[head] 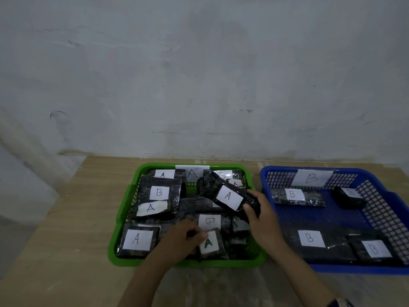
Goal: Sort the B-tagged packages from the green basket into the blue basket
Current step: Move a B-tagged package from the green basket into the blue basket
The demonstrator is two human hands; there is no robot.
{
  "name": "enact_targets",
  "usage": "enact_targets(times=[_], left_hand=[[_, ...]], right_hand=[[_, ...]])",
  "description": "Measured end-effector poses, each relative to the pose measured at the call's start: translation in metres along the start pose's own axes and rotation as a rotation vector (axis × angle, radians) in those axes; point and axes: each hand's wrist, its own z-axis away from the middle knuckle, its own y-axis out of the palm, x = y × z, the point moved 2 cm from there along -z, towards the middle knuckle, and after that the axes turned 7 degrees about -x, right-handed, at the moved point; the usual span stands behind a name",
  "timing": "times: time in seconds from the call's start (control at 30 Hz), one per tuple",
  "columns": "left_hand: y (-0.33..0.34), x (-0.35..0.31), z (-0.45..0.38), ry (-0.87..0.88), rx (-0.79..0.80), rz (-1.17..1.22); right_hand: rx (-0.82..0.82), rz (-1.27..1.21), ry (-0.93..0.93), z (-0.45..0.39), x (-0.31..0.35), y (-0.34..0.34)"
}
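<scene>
Right hand (261, 214): A-tagged package (228, 196) gripped, lifted | Left hand (181, 238): curled on B-tagged package (209, 221), grip unclear | Advice: A-package to be kept in green basket (124, 209).

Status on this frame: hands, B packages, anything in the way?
Right hand lifting A-tagged package. Left hand on B-tagged package in green basket. Blue basket holds four.

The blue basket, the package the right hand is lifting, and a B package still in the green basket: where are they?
blue basket (269, 171): head view, on its far left rim.
A-tagged package (228, 196): head view, on its white label.
B-tagged package (159, 192): head view, on its white label, far left of the green basket.
</scene>
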Motion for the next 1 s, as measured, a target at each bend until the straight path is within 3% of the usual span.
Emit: enact_targets(times=[0.17, 0.23, 0.5, 0.73, 0.83, 1.0], left_hand=[[0.005, 0.003, -0.005, 0.010, 0.111, -0.042], [0.010, 0.002, -0.007, 0.007, 0.087, -0.065], [-0.024, 0.006, -0.015, -0.050, -0.296, -0.088], [-0.009, 0.011, -0.009, -0.051, 0.069, -0.209], [-0.013, 0.004, -0.009, -0.073, -0.009, -0.163], [-0.025, -0.010, -0.021, -0.107, -0.293, 0.067]], right_hand=[[0.022, -0.039, 0.004, -0.001, 0.003, 0.001], [0.018, -0.042, 0.012, 0.001, 0.002, -0.001], [-0.051, -0.043, 0.037, -0.002, -0.008, -0.018], [-0.094, -0.049, 0.037, -0.010, 0.000, -0.013], [-0.039, -0.037, 0.026, -0.012, 0.005, -0.007], [0.147, -0.075, 0.005, -0.005, 0.006, 0.004]])
